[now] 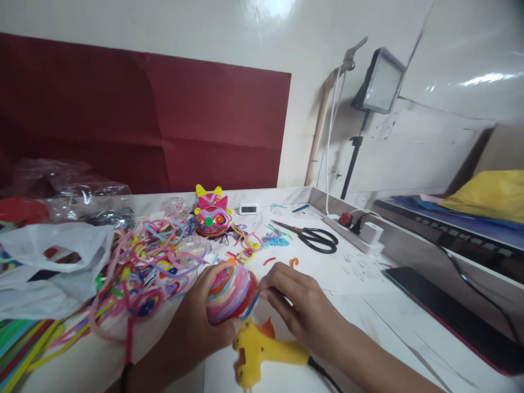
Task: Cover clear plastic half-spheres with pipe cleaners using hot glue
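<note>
Even, fairly bright indoor light, white glare on the glossy wall (196, 30) at top centre, smaller streaks at upper right, soft shadow beside the lamp (383, 83), slight blur on the right hand (303, 303), wide-angle stretching toward the edges.

The left grip (200, 314) hides part of the striped ball (234, 292).

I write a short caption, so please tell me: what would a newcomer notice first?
Probably the striped ball in the left hand, with the right hand at its edge. Then the yellow glue gun below it in view, and the dark red sheet on the wall behind.
</note>
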Tool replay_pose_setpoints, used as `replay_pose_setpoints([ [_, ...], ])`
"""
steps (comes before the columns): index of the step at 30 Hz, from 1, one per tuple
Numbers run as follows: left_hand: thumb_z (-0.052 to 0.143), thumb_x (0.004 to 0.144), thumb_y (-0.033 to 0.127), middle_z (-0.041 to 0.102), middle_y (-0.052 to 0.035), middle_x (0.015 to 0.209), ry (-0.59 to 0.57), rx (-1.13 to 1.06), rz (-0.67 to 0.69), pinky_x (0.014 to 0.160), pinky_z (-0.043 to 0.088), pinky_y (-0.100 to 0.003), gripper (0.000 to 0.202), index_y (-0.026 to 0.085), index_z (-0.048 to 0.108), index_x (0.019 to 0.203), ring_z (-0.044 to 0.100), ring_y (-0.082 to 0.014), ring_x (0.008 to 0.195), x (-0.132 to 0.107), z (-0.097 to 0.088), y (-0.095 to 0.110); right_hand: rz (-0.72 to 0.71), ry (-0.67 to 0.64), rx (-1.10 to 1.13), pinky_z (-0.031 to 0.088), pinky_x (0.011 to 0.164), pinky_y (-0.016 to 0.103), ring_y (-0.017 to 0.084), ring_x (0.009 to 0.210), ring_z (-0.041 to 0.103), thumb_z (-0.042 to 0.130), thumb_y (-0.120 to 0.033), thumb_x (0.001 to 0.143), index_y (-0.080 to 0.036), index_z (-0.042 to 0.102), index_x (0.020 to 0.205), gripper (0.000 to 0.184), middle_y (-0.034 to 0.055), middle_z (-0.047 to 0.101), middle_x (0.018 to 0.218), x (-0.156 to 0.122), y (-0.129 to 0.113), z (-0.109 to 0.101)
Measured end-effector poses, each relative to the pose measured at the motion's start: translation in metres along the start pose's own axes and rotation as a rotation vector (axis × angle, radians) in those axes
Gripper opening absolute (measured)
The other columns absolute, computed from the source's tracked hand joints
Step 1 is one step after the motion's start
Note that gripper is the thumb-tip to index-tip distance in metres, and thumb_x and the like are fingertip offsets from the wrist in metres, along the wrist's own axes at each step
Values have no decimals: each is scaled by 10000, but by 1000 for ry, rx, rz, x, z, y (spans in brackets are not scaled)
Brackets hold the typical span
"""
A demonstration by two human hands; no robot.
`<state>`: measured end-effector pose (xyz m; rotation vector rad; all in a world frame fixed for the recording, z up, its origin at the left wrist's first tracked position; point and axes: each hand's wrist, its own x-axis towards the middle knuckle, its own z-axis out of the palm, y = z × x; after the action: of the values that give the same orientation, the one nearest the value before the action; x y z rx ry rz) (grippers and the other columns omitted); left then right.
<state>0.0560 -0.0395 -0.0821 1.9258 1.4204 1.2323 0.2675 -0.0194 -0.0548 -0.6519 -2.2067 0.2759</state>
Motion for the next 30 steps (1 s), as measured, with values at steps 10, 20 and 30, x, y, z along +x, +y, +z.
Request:
replay_pose_setpoints([
  [10,582,591,136,608,-80,1288,-116,-191,-112,917,546,-352,674,221,482,1252,623,-287,1129,1,-7,0,94,3,129,427,666,244,147,726,559,507,-140,944,-199,555,833,135,16,592,786,2,2,-1],
  [20,615,617,221,607,-78,1331,-129,-303,-89,894,570,-349,657,246,504,1264,602,-321,1193,-3,-9,3,173,4,218,430,648,236,137,704,568,553,-128,905,-191,594,809,122,7,615,763,2,-4,-6],
  [30,653,687,182,649,-29,1284,-315,-324,-20,758,621,-361,714,346,438,1347,706,-293,973,1,-20,-10,300,3,401,414,623,221,120,673,548,595,-133,853,-172,639,829,64,-11,618,738,5,-4,-10],
])
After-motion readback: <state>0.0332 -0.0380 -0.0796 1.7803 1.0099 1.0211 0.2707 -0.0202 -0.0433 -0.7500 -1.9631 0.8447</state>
